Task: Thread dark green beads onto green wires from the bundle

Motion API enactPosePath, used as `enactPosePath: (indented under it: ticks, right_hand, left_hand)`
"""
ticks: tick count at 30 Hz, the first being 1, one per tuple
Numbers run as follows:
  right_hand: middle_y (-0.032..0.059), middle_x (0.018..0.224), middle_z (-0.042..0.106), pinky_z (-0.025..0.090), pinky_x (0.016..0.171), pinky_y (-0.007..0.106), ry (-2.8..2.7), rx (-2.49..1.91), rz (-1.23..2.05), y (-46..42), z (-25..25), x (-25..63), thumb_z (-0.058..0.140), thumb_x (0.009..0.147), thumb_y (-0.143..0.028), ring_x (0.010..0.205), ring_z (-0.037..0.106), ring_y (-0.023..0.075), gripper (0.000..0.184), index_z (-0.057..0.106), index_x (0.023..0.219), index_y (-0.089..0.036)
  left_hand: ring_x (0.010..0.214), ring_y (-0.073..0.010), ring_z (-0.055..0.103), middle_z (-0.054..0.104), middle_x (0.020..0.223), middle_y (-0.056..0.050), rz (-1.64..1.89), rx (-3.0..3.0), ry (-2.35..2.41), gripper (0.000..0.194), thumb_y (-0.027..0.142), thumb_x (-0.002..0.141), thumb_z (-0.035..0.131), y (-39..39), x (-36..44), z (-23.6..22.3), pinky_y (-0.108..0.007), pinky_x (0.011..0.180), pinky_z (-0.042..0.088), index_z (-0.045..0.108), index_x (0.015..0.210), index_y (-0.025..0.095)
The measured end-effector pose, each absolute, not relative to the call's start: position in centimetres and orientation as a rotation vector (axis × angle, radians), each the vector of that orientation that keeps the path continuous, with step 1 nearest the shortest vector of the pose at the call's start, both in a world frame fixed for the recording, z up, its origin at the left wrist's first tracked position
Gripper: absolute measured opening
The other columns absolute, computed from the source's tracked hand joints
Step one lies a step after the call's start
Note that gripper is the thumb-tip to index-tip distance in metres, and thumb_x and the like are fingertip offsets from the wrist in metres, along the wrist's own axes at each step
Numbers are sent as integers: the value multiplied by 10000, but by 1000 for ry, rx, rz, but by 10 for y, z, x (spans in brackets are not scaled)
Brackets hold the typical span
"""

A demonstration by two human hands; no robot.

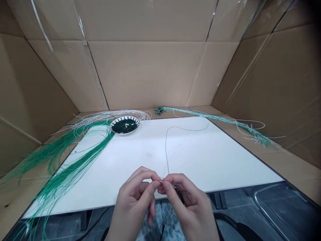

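Observation:
Above the near edge of the white board, my left hand (140,194) and my right hand (187,201) meet fingertip to fingertip. Thumb and forefinger of each are pinched on a short whitish cord end (161,181) that bridges the small gap between them. From my right fingertips a thin dark green cord (166,150) runs away over the board and bends right. Something dark (179,194) shows inside my curled right fingers; most of it is hidden, so its kind is unclear.
A patterned plate (136,129) of small dark beads (124,126) stands at the board's back left. Bundles of green cords (75,170) and white cords (100,116) spread beside it. Another bundle (213,117) lies back right. Cardboard walls (147,73) enclose the white board (200,157).

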State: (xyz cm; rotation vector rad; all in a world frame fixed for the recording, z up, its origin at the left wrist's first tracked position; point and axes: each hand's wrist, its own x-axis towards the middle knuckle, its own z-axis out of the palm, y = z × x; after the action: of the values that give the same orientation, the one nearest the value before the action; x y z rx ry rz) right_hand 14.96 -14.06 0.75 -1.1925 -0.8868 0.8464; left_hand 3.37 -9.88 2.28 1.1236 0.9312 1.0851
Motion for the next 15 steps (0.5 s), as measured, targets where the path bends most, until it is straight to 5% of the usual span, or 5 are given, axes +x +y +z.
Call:
enactPosePath:
  ticks: [15]
  right_hand:
    - [2,752,775,569,676,189,-994,-1244,674,-147,10,151,652,925,-255,718,736,155,145,737,811,-229]
  left_hand:
    - [323,3,466,701,801,12,1120,1021,933,186,359,776,856,-101,36,25,-105,307,368,783,821,194]
